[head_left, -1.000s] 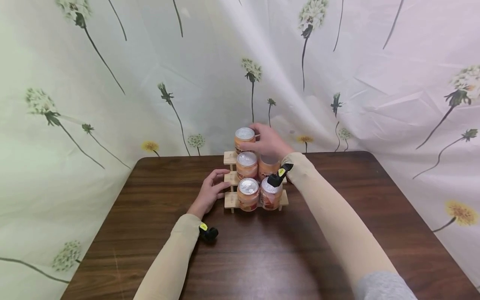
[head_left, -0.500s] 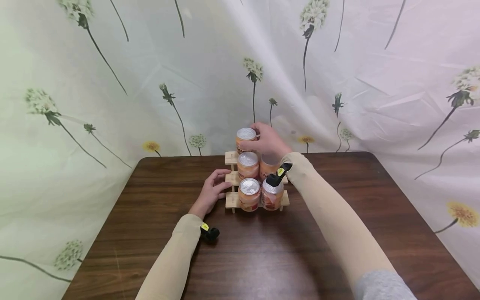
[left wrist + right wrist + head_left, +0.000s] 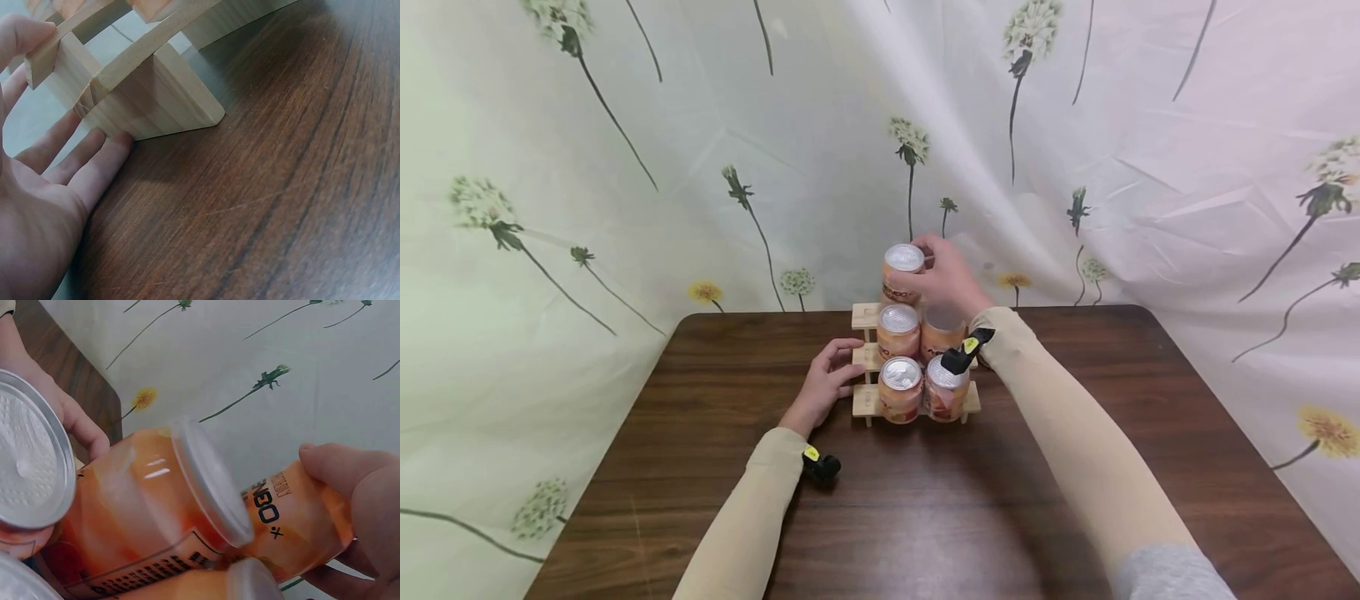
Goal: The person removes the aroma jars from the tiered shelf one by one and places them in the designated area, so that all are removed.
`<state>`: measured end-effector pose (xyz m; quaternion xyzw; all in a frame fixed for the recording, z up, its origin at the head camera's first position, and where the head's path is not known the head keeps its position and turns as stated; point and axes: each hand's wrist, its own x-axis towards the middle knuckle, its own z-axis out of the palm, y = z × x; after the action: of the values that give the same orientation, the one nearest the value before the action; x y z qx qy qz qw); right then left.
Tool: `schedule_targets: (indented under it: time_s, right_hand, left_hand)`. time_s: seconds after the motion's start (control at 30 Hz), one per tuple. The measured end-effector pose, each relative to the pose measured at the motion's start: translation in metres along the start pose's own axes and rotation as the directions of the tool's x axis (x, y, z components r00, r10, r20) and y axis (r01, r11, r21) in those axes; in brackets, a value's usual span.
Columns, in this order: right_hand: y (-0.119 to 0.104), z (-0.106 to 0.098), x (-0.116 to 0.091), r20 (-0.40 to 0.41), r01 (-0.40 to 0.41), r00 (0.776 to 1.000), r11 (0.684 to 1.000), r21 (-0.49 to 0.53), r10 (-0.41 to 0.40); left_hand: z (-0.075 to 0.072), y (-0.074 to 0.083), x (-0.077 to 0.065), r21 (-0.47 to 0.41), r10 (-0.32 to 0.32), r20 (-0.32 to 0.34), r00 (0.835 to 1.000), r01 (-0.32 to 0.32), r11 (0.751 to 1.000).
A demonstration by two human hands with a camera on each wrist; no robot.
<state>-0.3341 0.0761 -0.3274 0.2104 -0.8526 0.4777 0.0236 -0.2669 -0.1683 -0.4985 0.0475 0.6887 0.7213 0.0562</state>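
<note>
A three-tier wooden rack [image 3: 865, 400] stands on the table with orange-labelled cans with silvery lids on it. On the front step are a left can [image 3: 899, 402] and a right can [image 3: 945, 398]; another pair, including this can [image 3: 898, 333], occupies the middle step. My right hand [image 3: 951, 279] grips one more can [image 3: 269, 512] at the top step, thumb on the near side; whether its base touches the board is hidden. My left hand [image 3: 822, 385] rests against the rack's left side. In the left wrist view, its fairly straight fingers touch the side panel [image 3: 156, 94].
A dark wood-grain table [image 3: 737, 500] carries the rack near its far edge. Behind hangs a pale curtain [image 3: 820, 167] printed with dandelions. A black wrist camera [image 3: 966, 354] on my right arm hangs close over the front right can.
My right hand has moved slightly up and to the right with the gripped can. My left hand stays against the rack, which keeps its place.
</note>
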Motion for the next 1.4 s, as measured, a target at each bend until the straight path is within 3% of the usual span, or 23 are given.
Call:
schedule_targets:
  time_s: [0.3, 0.67, 1.23, 1.4]
  right_hand:
    - [0.005, -0.025, -0.010, -0.152, 0.032, 0.988, 0.999, 0.038, -0.026]
    - [0.025, -0.061, -0.026, -0.269, 0.003, 0.963, 0.997, 0.074, 0.017]
    - [0.065, -0.102, -0.063, -0.312, -0.131, 0.940, 0.991, 0.039, 0.136]
    - [0.072, -0.113, -0.072, -0.328, -0.134, 0.934, 0.990, 0.040, 0.140]
  left_hand:
    - [0.000, 0.000, 0.000, 0.008, -0.006, -0.004, 1.000, 0.006, 1.000]
    - [-0.001, 0.000, 0.000, 0.033, -0.019, -0.018, 1.000, 0.020, 0.999]
    - [0.001, 0.000, -0.002, 0.023, -0.010, -0.016, 1.000, 0.010, 1.000]
    - [0.001, 0.001, -0.001, 0.022, -0.004, -0.015, 1.000, 0.005, 1.000]
